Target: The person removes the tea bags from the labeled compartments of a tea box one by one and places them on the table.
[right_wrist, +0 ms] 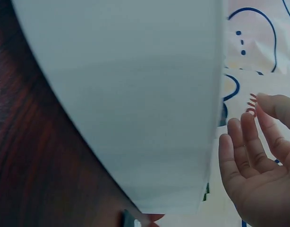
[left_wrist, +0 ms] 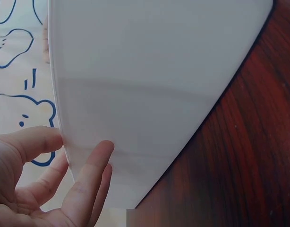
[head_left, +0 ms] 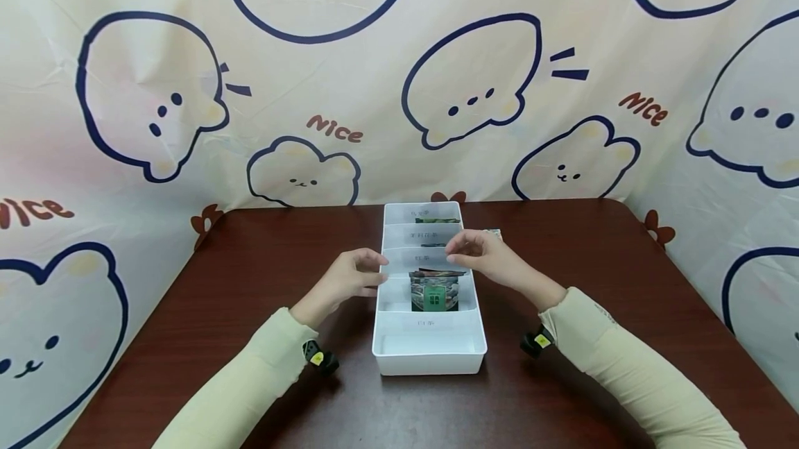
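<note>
A long white box (head_left: 431,364) with several labelled compartments stands on the table. Dark packets with a green label (head_left: 435,295) stand in its second compartment from the front. Beside the box's left wall, my left hand (head_left: 340,282) has its fingers loosely bent and touching the side; the left wrist view shows the fingertips against the white wall (left_wrist: 135,104). My right hand (head_left: 499,261) is raised over the right edge with nothing in it; in the right wrist view the hand (right_wrist: 263,165) has its fingers relaxed beside the wall (right_wrist: 131,109).
Other packets (head_left: 437,221) show in the rear compartments. Partly hidden behind my right hand, a small light-coloured item (head_left: 494,233) lies right of the box. The dark brown table (head_left: 281,248) is bordered by a cloth (head_left: 374,88) with cartoon drawings.
</note>
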`<state>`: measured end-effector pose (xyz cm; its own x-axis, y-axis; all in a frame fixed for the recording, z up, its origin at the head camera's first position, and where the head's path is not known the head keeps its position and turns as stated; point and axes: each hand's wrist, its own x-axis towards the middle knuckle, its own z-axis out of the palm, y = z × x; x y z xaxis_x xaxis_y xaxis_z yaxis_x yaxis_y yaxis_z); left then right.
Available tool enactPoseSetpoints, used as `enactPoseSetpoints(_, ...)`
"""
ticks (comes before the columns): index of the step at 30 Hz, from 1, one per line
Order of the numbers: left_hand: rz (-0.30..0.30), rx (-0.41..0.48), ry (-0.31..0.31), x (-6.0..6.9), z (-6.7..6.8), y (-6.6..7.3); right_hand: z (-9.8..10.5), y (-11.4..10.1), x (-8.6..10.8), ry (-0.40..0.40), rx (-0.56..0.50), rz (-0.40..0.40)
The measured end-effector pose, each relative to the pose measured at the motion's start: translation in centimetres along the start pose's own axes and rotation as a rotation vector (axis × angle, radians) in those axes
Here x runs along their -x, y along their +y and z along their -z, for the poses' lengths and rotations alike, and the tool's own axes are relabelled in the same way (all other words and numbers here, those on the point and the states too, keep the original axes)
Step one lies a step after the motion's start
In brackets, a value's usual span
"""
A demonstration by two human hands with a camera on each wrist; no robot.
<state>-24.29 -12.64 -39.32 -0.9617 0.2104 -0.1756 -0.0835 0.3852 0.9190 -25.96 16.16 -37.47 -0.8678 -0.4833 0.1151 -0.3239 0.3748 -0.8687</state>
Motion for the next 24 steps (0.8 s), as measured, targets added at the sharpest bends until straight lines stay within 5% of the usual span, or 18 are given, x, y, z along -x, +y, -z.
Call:
enactPoseSetpoints(10,-0.003,0.003,-0.003,-0.12,0.02,-0.14,-0.47,0.49,0.00,-0.104,0.045,0.022)
enactPoseSetpoints(24,-0.007,0.007,-0.004,0.12,0.00,-0.01,-0.96,0.23,-0.16,-0.151,0.260,0.047)
